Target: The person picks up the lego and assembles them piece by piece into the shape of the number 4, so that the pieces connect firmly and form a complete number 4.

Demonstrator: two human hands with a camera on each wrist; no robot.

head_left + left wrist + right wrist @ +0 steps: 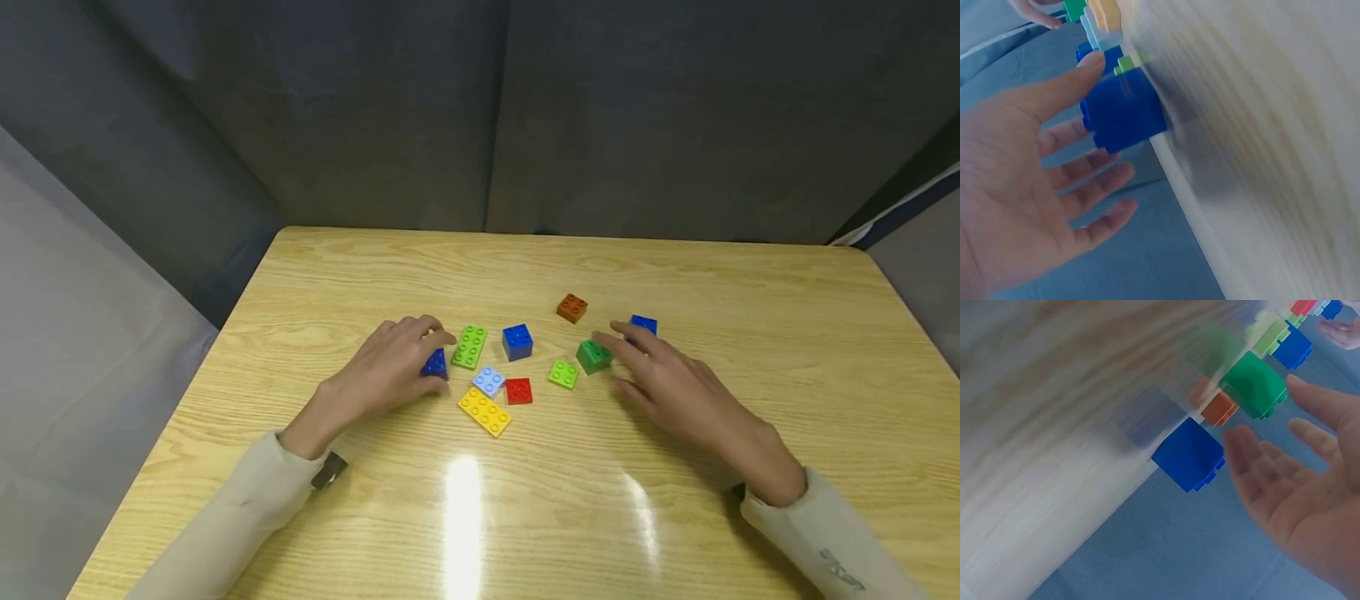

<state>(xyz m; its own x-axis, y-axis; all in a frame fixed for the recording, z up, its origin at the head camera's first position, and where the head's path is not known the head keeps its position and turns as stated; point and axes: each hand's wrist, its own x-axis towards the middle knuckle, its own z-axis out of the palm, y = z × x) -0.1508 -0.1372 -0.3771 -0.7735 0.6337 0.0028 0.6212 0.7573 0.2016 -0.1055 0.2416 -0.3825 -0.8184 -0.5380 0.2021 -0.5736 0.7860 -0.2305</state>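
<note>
Wood table (397, 508), left hand (386, 358) loose-fingered by blue block (436, 365) at 9 o'clock, right hand (682, 396) ditto by green block (594, 357), 3ish

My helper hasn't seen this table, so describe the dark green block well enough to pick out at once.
On the wooden table, look by the right hand. In the head view, the dark green block sits between a small lime block and a blue block partly behind that hand. It alone is deep green, taller than the lime block.
</note>
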